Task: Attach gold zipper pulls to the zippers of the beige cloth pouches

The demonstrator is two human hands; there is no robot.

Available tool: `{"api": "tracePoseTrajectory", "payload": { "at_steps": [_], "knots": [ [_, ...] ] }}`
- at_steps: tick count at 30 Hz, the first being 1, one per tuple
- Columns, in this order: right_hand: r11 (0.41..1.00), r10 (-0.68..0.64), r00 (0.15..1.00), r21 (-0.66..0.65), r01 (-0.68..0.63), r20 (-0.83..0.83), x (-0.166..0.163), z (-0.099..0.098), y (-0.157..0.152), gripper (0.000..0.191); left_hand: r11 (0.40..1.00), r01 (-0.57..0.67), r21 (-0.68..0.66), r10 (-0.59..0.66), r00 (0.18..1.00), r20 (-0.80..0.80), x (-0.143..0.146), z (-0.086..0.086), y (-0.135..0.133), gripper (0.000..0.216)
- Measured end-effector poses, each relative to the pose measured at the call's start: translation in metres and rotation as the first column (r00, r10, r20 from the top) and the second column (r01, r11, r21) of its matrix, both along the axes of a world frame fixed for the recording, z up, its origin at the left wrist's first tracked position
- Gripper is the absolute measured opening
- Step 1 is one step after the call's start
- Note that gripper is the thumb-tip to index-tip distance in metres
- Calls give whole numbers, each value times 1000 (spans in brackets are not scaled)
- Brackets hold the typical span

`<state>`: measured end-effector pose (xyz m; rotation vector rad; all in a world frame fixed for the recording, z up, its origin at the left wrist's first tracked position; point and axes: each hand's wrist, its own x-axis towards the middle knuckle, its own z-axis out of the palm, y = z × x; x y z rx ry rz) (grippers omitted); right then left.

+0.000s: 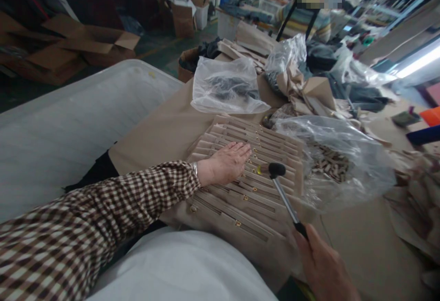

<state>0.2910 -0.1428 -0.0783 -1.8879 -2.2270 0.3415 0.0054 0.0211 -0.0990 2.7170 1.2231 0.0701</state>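
Overlapping beige fabric panels (220, 205) lie in a stack of rows in front of me, each with a zipper slit and small gold-coloured metal fittings. My left hand (225, 162) rests flat on the panels, fingers stretched out and holding nothing. In my right hand (319, 259) is a mallet (284, 198), gripped by its black handle end. Its metal shaft points up and away to a black rubber head (277, 169), which hovers over or touches the panels; I cannot tell which. A small yellow spot shows beside the head.
On the right lies a clear plastic bag (367, 168) with many small beige pieces. Another plastic bag (227, 85) with dark contents lies beyond the panels. Crumpled beige fabric (302, 88) is piled behind. A large pale bin (113, 79) stands at left, with open cardboard boxes (92, 40) beyond.
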Motion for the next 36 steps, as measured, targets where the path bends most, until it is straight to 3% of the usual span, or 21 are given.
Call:
{"api": "tracePoseTrajectory", "payload": {
  "at_steps": [4,8,11,13,16,19,22,24,28,36],
  "knots": [
    [997,54,997,63,-51,-54,-6,3,-9,26,999,42,-6,-42,999,3,-3,0,4,54],
    [997,47,997,-67,-42,64,-13,-6,-3,33,1000,29,4,-29,999,13,-4,-4,7,53],
    [994,63,996,-96,-57,68,-9,1,3,32,999,34,1,-34,999,37,-5,-6,11,53],
    [998,46,998,-39,-45,30,-3,10,1,31,999,44,10,-45,996,80,-7,0,7,52],
    [998,-17,1000,53,18,-7,6,18,-12,33,996,64,63,-73,984,160,-11,17,-19,51],
    [997,-57,998,44,59,-39,8,14,-34,37,984,162,70,-171,972,162,-15,29,-63,55],
    [996,-90,995,-2,90,-44,3,4,-55,43,975,220,35,-222,968,119,-21,22,-97,59],
    [997,-79,997,-24,78,-19,0,-4,-63,49,979,203,15,-203,975,88,-24,9,-106,59],
    [998,-59,998,-27,59,-3,-1,-15,-63,54,984,178,24,-179,982,63,-25,-8,-96,60],
    [990,-140,985,0,141,102,-2,-26,-29,37,986,146,85,-153,985,84,-19,-7,-70,58]
  ]
}}
